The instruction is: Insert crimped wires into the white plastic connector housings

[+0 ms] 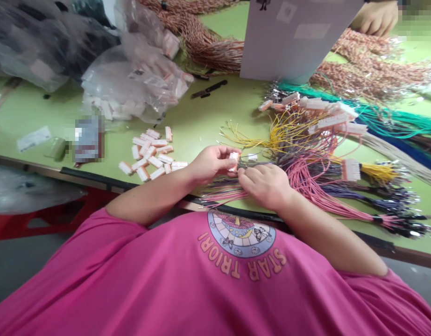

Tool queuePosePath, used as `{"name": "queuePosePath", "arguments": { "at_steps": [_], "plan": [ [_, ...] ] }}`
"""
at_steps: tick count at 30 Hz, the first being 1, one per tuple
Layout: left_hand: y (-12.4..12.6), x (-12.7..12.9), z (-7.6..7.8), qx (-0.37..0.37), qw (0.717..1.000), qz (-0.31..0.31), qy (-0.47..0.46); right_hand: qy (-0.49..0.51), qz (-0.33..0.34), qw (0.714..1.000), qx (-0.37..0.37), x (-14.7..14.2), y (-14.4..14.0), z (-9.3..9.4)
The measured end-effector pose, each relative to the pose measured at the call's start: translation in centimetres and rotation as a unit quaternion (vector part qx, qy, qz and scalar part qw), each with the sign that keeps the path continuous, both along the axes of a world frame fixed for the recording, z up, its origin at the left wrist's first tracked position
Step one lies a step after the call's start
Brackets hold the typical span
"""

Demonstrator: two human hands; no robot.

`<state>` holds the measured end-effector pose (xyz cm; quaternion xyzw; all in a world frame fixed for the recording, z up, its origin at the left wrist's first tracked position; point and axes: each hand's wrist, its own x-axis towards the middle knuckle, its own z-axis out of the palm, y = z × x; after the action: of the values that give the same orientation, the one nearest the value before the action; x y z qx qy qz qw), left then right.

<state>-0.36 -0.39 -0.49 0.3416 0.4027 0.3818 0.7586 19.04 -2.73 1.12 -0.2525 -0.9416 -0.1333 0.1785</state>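
The left hand (210, 163) pinches a small white connector (233, 161) upright in closed fingers above the counter (201, 121), while the right hand (266, 184), just beside it, closes its fingers on grey wires (252, 164) running rightward from the connector's face.

1. Small white connector housing (233, 160), pinched upright between fingertips of left hand (211, 163), just above surface edge.
2. Thin dark wires (252, 164), gripped by right hand (265, 184), running level from housing's right side toward coloured bundles.
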Motion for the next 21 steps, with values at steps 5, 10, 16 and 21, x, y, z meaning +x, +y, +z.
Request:
{"name": "queuePosePath", "arguments": {
  "at_steps": [5,10,16,21],
  "plan": [
    [0.1,-0.2,0.4,-0.016,1.000,-0.011,0.019,-0.012,0.007,1.000,0.015,0.1,0.0,0.4],
    [0.2,-0.3,0.4,-0.006,0.999,-0.007,0.035,0.021,-0.029,0.999,-0.032,-0.1,0.0,0.0],
    [0.4,-0.5,0.0,0.024,0.999,0.006,0.046,0.144,-0.146,0.941,-0.269,-0.4,0.0,-0.7],
    [0.5,-0.6,-0.2,0.025,0.999,-0.001,0.036,0.160,-0.106,0.956,-0.221,-0.1,0.0,-0.9]
  ]
}}
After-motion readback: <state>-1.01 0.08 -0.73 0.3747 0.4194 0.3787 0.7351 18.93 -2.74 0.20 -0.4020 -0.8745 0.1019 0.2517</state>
